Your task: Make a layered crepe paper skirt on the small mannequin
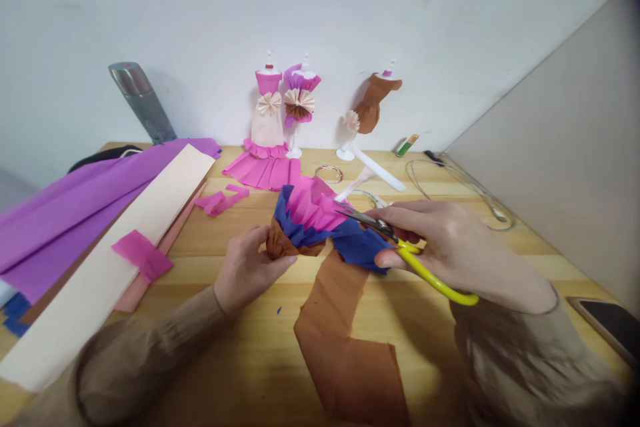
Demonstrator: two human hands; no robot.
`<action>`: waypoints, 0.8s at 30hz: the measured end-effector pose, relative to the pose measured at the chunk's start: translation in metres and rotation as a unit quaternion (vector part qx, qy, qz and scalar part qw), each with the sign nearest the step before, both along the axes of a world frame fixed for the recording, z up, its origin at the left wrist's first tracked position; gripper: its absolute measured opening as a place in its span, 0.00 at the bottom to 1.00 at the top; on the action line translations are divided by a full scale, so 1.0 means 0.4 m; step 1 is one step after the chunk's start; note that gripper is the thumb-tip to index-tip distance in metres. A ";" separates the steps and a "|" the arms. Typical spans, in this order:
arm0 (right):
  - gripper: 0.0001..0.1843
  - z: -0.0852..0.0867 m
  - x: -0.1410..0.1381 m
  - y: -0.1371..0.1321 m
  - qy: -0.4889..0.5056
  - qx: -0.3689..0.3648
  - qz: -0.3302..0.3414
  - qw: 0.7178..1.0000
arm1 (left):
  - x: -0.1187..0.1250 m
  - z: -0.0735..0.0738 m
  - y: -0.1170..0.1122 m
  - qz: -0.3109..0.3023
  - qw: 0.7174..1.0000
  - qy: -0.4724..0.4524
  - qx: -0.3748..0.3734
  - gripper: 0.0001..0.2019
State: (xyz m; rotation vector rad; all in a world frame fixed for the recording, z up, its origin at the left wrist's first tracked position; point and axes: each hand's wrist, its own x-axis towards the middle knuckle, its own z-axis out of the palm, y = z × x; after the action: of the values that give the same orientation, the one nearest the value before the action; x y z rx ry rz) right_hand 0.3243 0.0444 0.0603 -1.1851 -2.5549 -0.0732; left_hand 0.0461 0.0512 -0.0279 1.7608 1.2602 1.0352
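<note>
My left hand (pixel 253 263) is closed on the brown edge of a ruffled crepe paper piece (pixel 313 207), layered pink, blue and brown. Scissors (pixel 425 273) with yellow handles are in my right hand (pixel 445 240). Their dark blades point left and lie at the right side of the pink and blue layers; whether they cut into the paper I cannot tell. A blue crepe paper strip (pixel 365 247) hangs from the piece beneath the blades. Below it a long brown crepe paper strip (pixel 345 347) runs down the table. Behind the piece lies a white stand (pixel 375 170), tipped on its side.
Small dress forms in paper dresses (pixel 267 120) and a brown paper dress (pixel 373 103) stand by the wall. Folded purple paper (pixel 100 193) and a cream paper strip (pixel 110 267) lie left. A cable (pixel 465 183) and a phone (pixel 613 323) are on the right.
</note>
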 end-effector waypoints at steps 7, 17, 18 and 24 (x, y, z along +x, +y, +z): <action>0.35 -0.002 -0.001 0.000 0.002 0.033 0.007 0.999 | 0.002 -0.001 -0.002 0.005 1.000 -0.001 -0.001 0.11; 0.32 0.002 0.004 -0.001 0.027 0.022 0.021 0.999 | 0.004 -0.010 -0.001 -0.008 0.996 -0.074 -0.055 0.14; 0.32 0.003 0.003 0.000 0.029 0.028 0.021 0.999 | 0.006 -0.007 -0.001 -0.015 0.993 -0.087 -0.075 0.13; 0.32 0.005 0.009 0.001 0.083 0.013 0.023 0.996 | 0.006 0.028 0.004 -0.052 0.964 -0.168 -0.197 0.14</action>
State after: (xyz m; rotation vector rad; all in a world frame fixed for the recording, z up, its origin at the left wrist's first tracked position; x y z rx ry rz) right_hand 0.3279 0.0449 0.0625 -1.0752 -2.4269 0.0018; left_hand 0.0487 0.0528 -0.0166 1.2716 1.0598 0.9035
